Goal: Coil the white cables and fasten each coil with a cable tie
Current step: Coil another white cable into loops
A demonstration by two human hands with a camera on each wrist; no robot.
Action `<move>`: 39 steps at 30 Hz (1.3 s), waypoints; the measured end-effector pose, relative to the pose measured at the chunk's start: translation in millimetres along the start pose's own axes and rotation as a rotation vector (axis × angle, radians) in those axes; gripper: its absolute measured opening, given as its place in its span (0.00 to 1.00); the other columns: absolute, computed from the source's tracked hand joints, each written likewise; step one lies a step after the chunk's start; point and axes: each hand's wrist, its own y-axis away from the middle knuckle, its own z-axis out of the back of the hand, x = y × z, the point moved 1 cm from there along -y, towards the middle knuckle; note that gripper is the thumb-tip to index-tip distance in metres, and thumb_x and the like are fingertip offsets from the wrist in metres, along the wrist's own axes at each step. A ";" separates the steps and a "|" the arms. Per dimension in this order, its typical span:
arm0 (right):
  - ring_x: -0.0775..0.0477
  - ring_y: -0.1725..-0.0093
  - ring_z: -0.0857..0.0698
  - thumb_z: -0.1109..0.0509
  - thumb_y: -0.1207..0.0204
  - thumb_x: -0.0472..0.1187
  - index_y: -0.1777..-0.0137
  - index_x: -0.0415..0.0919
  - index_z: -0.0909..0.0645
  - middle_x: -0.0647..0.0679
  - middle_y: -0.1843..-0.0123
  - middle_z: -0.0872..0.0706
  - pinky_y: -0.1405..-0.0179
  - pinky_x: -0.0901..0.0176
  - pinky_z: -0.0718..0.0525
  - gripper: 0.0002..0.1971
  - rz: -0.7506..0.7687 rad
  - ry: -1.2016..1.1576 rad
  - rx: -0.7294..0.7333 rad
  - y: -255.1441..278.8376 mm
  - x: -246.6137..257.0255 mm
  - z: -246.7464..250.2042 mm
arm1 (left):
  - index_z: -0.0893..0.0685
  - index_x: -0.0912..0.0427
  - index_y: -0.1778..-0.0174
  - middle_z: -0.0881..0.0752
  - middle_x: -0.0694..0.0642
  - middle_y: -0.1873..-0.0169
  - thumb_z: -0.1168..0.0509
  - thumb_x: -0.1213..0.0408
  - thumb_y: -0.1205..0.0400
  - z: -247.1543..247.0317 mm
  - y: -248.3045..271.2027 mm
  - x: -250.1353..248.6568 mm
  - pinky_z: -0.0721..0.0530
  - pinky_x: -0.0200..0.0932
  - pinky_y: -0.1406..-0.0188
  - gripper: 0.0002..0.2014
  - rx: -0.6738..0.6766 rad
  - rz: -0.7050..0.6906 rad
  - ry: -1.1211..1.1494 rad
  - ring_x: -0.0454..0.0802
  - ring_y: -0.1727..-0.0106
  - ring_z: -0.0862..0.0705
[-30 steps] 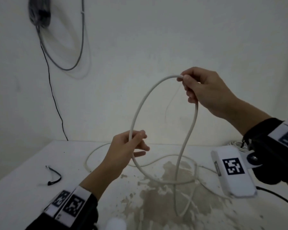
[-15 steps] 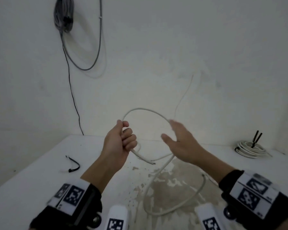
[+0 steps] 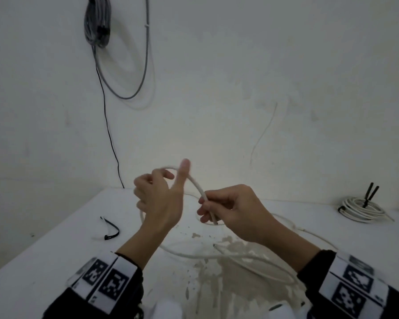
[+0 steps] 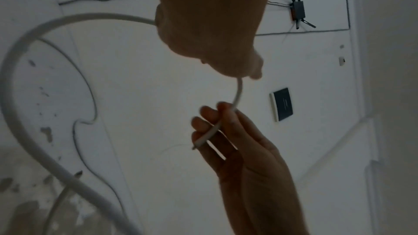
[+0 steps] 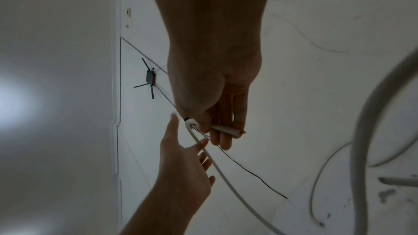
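My right hand [image 3: 230, 210] now pinches white cable [image 3: 199, 191] end, was open half-second ago. My left hand [image 3: 158, 199] opens at 9 o'clock, cable draped across fingers. First loop closing; tie pending.

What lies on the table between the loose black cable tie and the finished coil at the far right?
In the head view, both hands and the white cable they handle.

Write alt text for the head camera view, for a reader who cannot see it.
Two bare hands work a white cable above a stained white table: the right hand pinches the cable near its end, while the left hand is spread open against the loop. A finished coil lies at the far right, a black cable tie at the left.
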 end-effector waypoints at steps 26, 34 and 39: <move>0.51 0.54 0.09 0.25 0.32 0.25 0.53 0.27 0.12 0.40 0.58 0.08 0.52 0.68 0.15 0.08 -0.085 -0.705 -0.303 -20.2 4.9 -42.2 | 0.24 0.65 0.41 0.15 0.53 0.63 0.39 0.66 0.16 -11.0 -16.1 -0.8 0.13 0.36 0.66 0.09 0.149 0.372 1.256 0.42 0.70 0.14; 0.45 0.47 0.11 0.21 0.34 0.31 0.59 0.37 0.09 0.40 0.53 0.09 0.38 0.49 0.16 0.04 -0.115 -0.538 -0.298 -18.1 -9.4 -57.1 | 0.26 0.57 0.61 0.28 0.48 0.75 0.44 0.63 0.16 -2.5 -19.1 -9.9 0.34 0.38 0.70 0.08 0.200 0.432 1.184 0.43 0.80 0.38; 0.50 0.55 0.11 0.24 0.28 0.37 0.49 0.45 0.21 0.48 0.47 0.15 0.53 0.59 0.14 0.10 -0.131 -0.320 -0.034 -9.6 -18.6 -47.7 | 0.27 0.59 0.59 0.33 0.50 0.77 0.44 0.51 0.20 8.2 -24.9 -0.8 0.36 0.37 0.75 0.13 0.278 0.368 1.285 0.44 0.80 0.40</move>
